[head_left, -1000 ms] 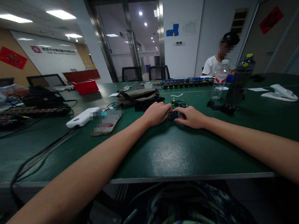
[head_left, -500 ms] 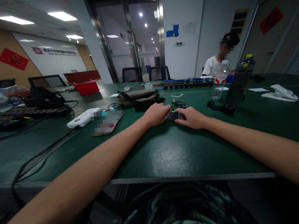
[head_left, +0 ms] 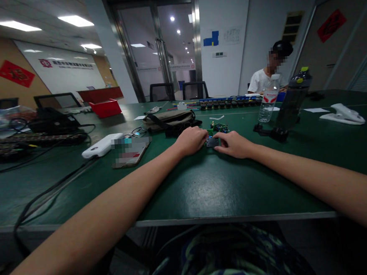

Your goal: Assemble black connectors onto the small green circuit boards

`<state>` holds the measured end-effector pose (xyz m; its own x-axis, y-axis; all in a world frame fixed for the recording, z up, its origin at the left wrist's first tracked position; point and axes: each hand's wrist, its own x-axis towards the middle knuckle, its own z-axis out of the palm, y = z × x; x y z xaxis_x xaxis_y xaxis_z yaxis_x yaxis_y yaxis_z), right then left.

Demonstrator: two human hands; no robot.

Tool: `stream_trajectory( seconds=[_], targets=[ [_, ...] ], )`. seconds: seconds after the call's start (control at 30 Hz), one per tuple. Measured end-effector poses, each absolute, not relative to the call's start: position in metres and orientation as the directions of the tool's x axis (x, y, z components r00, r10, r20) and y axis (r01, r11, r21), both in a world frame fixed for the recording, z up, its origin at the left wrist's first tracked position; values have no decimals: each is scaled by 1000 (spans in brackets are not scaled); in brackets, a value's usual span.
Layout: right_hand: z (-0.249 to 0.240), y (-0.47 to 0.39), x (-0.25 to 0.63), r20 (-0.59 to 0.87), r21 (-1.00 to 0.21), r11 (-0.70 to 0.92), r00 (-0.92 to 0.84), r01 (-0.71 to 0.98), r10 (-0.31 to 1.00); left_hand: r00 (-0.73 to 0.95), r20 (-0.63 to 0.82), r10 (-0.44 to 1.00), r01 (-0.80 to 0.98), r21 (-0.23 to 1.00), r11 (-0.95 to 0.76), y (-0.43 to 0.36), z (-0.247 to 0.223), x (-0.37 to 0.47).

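Between my two hands is a small dark square block point(head_left: 212, 142) with blue and green bits at its top edge, perhaps an electronic module. My left hand point(head_left: 191, 140) is closed at the block's left side, its fingertips partly hidden. Thumb and forefinger of my right hand point(head_left: 237, 145) pinch the block from the right. Just behind the hands lies a tangle of small green circuit boards point(head_left: 220, 127) on the dark green table point(head_left: 202, 186).
Left of my hands are a khaki bag point(head_left: 169, 119), a phone point(head_left: 132, 152) and a white device point(head_left: 101, 145) with cables. To the right stand a water bottle point(head_left: 268, 100) and a dark bottle point(head_left: 291, 105). A white clamp-like object point(head_left: 342, 115) lies farther right. Across the table sits another person point(head_left: 263, 79).
The small block has tilted slightly, and its front face looks lighter now. Both hands keep nearly the same place and grip.
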<state>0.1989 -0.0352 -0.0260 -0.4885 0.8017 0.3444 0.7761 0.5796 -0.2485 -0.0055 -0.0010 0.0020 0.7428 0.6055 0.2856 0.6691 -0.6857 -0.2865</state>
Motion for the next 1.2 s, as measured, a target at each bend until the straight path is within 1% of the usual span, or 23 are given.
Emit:
stream_trajectory(
  seconds=[0.23,0.37,0.53,0.63,0.77,0.93,1.2],
  targets=[
    [-25,-36,198,373,-278,577,-467,768,802,735,290,613,678,-283,-679,0,2,-6],
    [-25,-35,198,392,-261,577,-461,774,796,736,298,608,677,-292,-676,1,2,-6],
    [-25,-34,199,445,-237,522,-386,819,808,735,292,612,678,-306,-669,3,1,-7],
    [-25,-34,200,467,-238,489,-342,840,815,723,295,625,691,-291,-662,3,2,-8],
    [-24,-34,200,475,-245,449,-298,859,828,696,334,636,716,-258,-648,2,2,-8],
    [-24,-34,200,469,-233,443,-299,866,831,700,365,613,707,-239,-665,1,3,-9],
    [-25,-33,201,450,-229,456,-322,860,833,711,334,619,701,-267,-662,5,3,-9]
  ],
)
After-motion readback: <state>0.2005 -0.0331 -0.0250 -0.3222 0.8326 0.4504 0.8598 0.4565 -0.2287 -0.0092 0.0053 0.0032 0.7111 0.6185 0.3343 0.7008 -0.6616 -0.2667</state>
